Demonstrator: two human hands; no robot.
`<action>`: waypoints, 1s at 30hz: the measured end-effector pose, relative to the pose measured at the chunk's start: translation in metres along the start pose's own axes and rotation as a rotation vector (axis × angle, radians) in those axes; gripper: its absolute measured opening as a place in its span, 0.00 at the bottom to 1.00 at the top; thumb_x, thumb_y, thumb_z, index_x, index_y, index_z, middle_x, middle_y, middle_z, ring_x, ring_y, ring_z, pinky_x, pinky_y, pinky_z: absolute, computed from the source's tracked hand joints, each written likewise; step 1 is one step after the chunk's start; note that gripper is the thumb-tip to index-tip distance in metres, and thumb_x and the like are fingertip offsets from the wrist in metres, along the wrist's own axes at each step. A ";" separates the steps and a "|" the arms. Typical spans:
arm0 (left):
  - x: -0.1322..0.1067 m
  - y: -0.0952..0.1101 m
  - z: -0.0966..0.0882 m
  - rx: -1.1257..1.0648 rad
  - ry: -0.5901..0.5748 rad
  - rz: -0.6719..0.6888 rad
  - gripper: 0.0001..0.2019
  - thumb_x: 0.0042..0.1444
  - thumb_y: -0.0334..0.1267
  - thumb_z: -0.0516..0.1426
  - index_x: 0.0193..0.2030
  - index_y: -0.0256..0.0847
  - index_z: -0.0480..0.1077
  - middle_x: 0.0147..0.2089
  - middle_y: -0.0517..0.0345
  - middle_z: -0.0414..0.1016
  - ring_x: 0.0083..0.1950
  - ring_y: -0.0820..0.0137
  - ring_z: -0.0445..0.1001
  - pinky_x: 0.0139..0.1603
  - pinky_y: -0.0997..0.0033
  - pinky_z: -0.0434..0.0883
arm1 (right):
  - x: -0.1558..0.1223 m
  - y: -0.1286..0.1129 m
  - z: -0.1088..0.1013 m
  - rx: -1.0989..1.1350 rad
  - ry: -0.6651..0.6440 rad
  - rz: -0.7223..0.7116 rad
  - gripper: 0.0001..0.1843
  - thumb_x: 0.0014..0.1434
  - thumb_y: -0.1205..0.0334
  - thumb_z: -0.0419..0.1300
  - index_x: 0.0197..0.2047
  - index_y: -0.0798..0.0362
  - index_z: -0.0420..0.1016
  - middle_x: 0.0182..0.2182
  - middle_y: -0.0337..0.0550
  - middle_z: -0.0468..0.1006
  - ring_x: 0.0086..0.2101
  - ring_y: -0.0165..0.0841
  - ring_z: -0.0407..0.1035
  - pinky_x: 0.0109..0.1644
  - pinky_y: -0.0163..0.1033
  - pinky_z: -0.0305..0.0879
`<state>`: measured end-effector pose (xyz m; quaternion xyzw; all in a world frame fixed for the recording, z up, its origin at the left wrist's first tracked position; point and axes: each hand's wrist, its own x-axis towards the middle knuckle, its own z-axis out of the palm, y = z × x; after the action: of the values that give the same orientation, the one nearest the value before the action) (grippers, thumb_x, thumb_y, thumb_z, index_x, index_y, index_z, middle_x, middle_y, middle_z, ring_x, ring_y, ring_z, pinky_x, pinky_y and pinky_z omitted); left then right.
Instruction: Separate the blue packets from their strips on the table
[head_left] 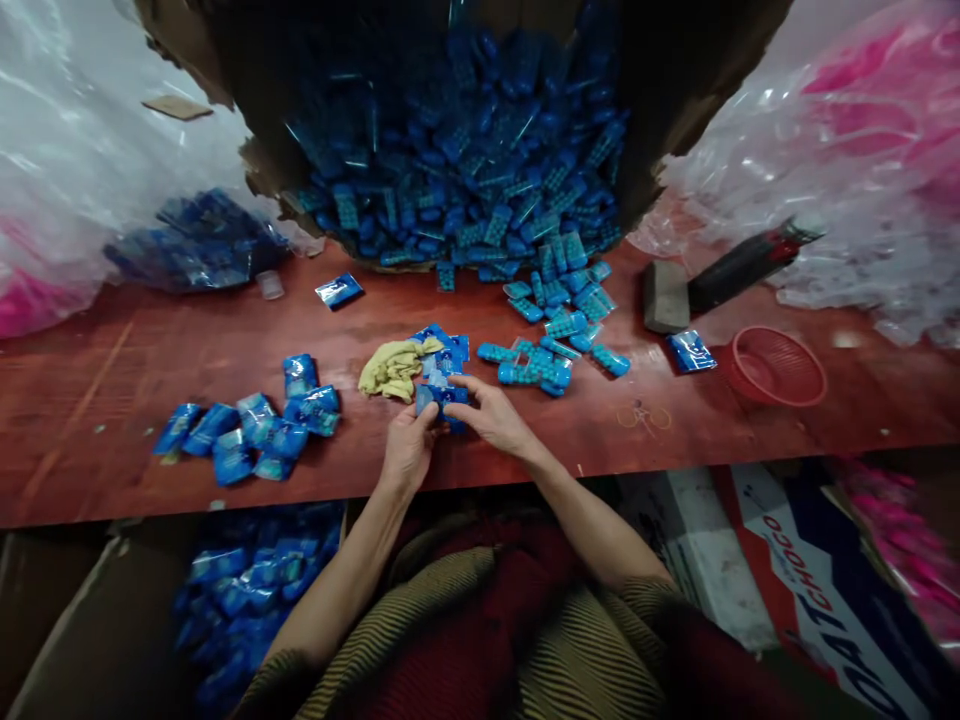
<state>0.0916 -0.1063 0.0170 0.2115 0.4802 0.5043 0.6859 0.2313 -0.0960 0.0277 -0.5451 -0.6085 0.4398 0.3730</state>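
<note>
Both hands meet over the red table in the middle of the head view. Between them is a small blue printed packet (452,394). My left hand (410,447) pinches its left side with the thumb on top. From the right, my right hand (495,416) grips the other side, fingers bent over its top edge. Just behind lie more flat blue packets (453,352), partly under a crumpled yellow cloth (391,369). Right of the hands is a loose group of clear containers of blue beads with blue caps (534,374). Filled blue packets (259,425) lie in a cluster to the left.
A torn cardboard box (259,165) spills many blue containers (480,215) at the back. Toward the right are a grey block (667,297), a dark cylinder (742,268), a red basket (814,372) and rubber bands (643,416). Below the table's front edge sit more blue packets (255,580).
</note>
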 end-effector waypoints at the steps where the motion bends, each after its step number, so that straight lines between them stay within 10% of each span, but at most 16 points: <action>1: -0.003 0.000 0.001 0.016 0.002 0.010 0.15 0.34 0.39 0.68 0.29 0.34 0.73 0.26 0.59 0.76 0.23 0.76 0.71 0.24 0.78 0.69 | -0.002 0.001 0.009 0.113 -0.007 0.062 0.18 0.55 0.54 0.56 0.44 0.56 0.74 0.31 0.40 0.76 0.31 0.31 0.68 0.37 0.36 0.65; 6: -0.013 -0.003 0.002 0.062 0.043 0.011 0.16 0.34 0.40 0.67 0.30 0.34 0.72 0.26 0.58 0.76 0.23 0.74 0.71 0.21 0.77 0.68 | -0.007 0.014 0.030 0.282 0.108 0.173 0.12 0.50 0.55 0.58 0.24 0.55 0.70 0.20 0.33 0.68 0.23 0.26 0.60 0.29 0.31 0.59; 30: -0.005 0.007 -0.005 0.079 -0.079 -0.016 0.16 0.35 0.42 0.67 0.24 0.36 0.66 0.18 0.66 0.65 0.18 0.79 0.61 0.16 0.78 0.61 | -0.033 -0.009 0.043 0.157 0.188 0.070 0.13 0.58 0.53 0.51 0.28 0.52 0.63 0.21 0.33 0.67 0.24 0.27 0.61 0.29 0.32 0.58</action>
<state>0.0835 -0.1091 0.0223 0.2544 0.4739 0.4708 0.6993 0.1921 -0.1340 0.0221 -0.5739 -0.5153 0.4458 0.4543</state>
